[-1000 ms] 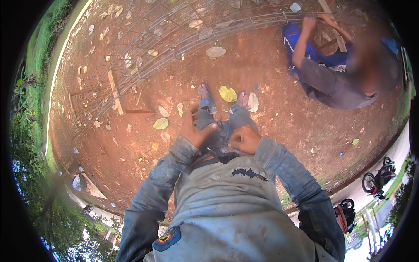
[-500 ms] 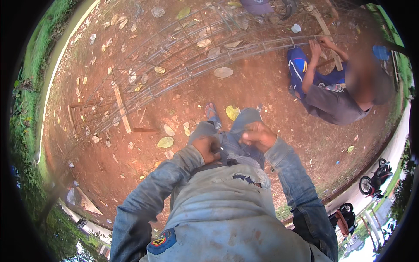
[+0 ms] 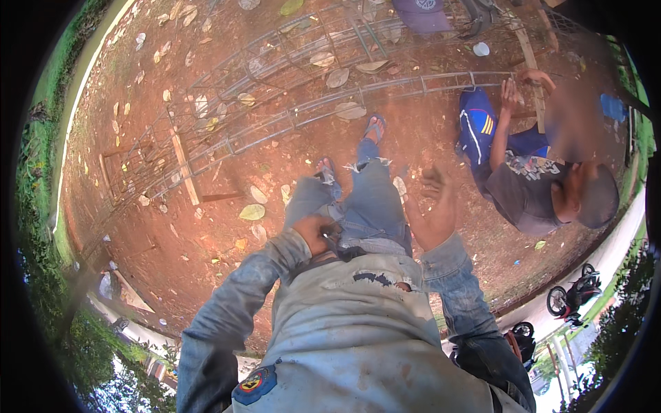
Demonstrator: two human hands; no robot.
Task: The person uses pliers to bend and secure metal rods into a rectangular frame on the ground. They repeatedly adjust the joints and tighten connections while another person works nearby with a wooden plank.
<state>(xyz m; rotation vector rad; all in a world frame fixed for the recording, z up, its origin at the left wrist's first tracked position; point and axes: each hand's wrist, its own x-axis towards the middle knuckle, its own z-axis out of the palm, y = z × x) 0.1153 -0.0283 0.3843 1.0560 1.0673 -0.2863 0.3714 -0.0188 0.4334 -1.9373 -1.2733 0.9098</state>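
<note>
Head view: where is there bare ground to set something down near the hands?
Bare red soil lies between the long steel rebar cage and the crouching person in the blue shirt. Soil left of the left hand holds only scattered dry leaves. The wooden stake and cage area is crowded.

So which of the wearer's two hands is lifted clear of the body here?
The right hand: it is open in the air beside the jeans, while the left hand is pressed at the waist.
</note>
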